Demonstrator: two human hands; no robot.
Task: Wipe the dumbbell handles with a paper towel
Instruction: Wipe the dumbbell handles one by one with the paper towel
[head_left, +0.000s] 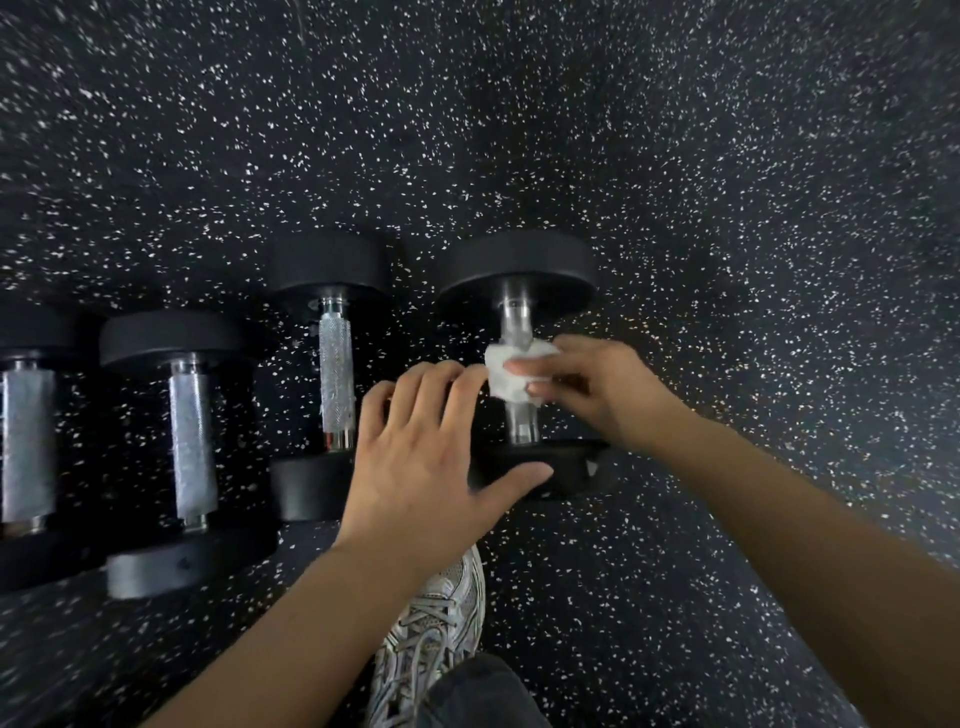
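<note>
Several black dumbbells with silver knurled handles lie side by side on the floor. The rightmost dumbbell (519, 270) has a white paper towel (511, 371) wrapped round the middle of its handle (515, 317). My right hand (597, 387) pinches the towel against that handle with thumb and fingers. My left hand (431, 457) hovers with fingers spread over the near weight (566, 462) of the same dumbbell, fingertips close to the towel. Whether it touches the weight is unclear. The neighbouring dumbbell's handle (336, 374) is bare.
Two more dumbbells (192, 441) (28, 441) lie at the left. The floor (727, 208) is black rubber with white specks, open to the right and beyond. A grey laced shoe (431, 634) and a dark trouser leg (478, 696) are below my hands.
</note>
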